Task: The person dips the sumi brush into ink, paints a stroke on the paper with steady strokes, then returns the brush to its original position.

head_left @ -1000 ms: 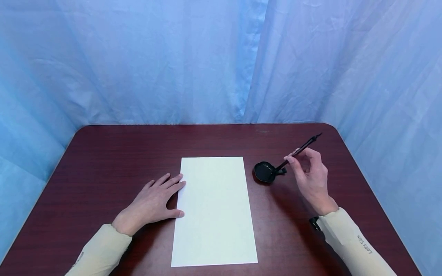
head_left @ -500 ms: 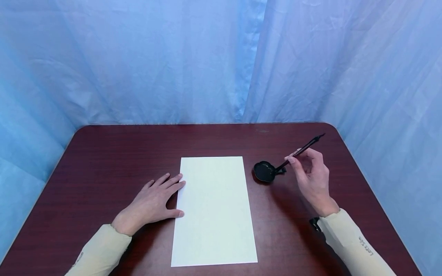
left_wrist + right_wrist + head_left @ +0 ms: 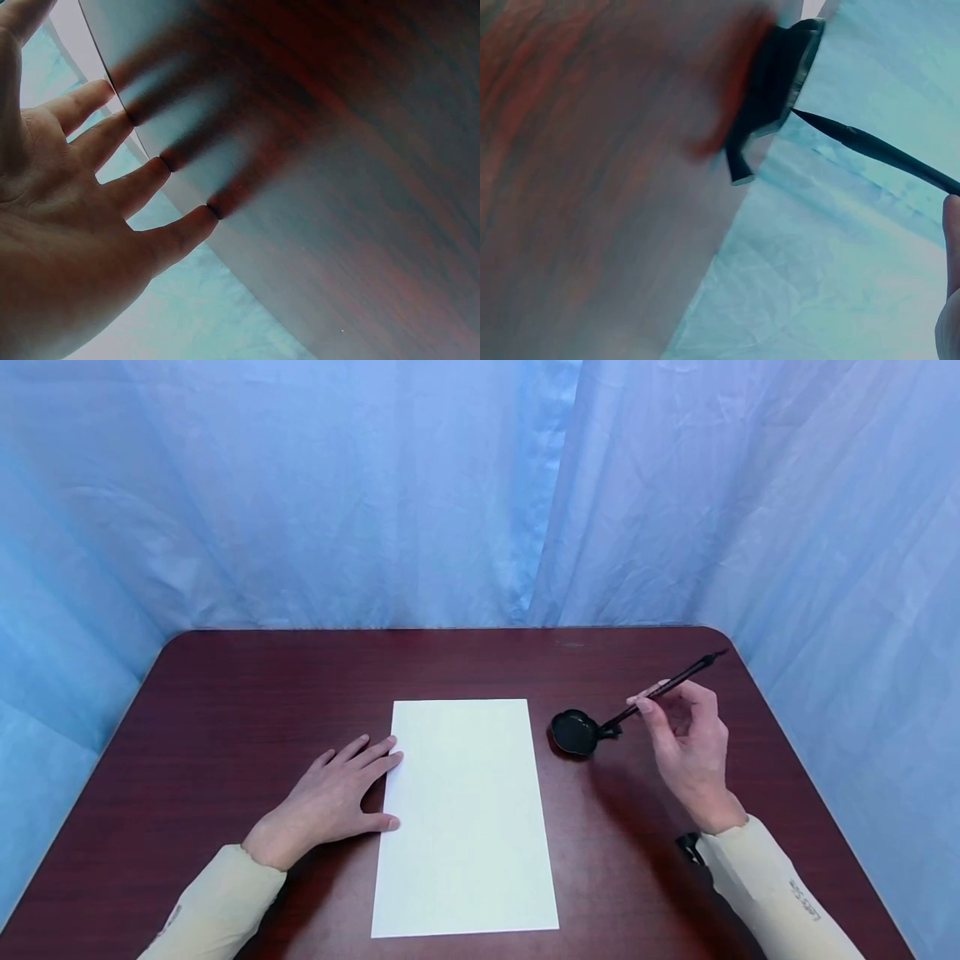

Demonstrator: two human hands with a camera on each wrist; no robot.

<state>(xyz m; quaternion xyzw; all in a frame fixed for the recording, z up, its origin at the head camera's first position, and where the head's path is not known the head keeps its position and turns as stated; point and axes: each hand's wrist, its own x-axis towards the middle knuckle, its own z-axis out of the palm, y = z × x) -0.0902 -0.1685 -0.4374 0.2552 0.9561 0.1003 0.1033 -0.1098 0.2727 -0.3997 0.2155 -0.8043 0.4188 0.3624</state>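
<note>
A blank white sheet of paper [image 3: 467, 818] lies on the table in the head view. My left hand [image 3: 330, 802] rests at its left edge, fingers spread and straight, with the thumb and two fingertips on the sheet. In the left wrist view the fingertips of the left hand [image 3: 90, 172] meet the tabletop. My right hand [image 3: 692, 747] pinches a dark writing brush [image 3: 670, 683] between thumb and fingers, its shaft slanting up to the right. The dark tip of the brush [image 3: 870, 144] is at the rim of a small black ink dish [image 3: 784, 75] with a stubby handle.
The ink dish [image 3: 574, 732] stands on the dark red wooden table [image 3: 285, 677], to the right of the paper's upper part. Blue curtains [image 3: 360, 493] hang behind the table and along both sides.
My right hand has drawn slightly to the right with the brush, which now slants lower, its tip still at the dish's right side. The left hand and paper have stayed put.
</note>
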